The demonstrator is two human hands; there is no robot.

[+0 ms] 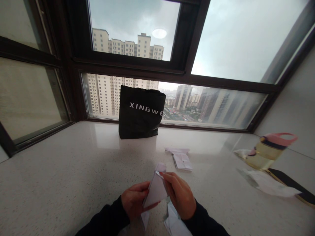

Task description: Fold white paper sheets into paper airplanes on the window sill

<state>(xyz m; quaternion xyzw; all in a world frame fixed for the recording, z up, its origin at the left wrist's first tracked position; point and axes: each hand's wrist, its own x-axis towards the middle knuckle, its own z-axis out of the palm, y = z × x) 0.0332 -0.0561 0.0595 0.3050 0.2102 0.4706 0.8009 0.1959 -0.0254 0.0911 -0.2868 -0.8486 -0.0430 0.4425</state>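
Speckled pale sill (73,173) beneath dark-framed windows (233,39), with tower blocks (100,95) outside under a grey sky. Before the glass stands a black bag (140,123), lettered "XINGWE" in white, the word running to its edge. Far right: bottle (265,152), pink-lidded. Near centre, over the sill: folded paper (156,191), the left hand (134,198) closed on its left side, the right hand (180,195) pinching its upper part. A second folded piece (182,160) lies beyond.

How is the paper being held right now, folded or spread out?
Folded: the white paper tapers to a narrow upper end, where a bright turned flap shows.
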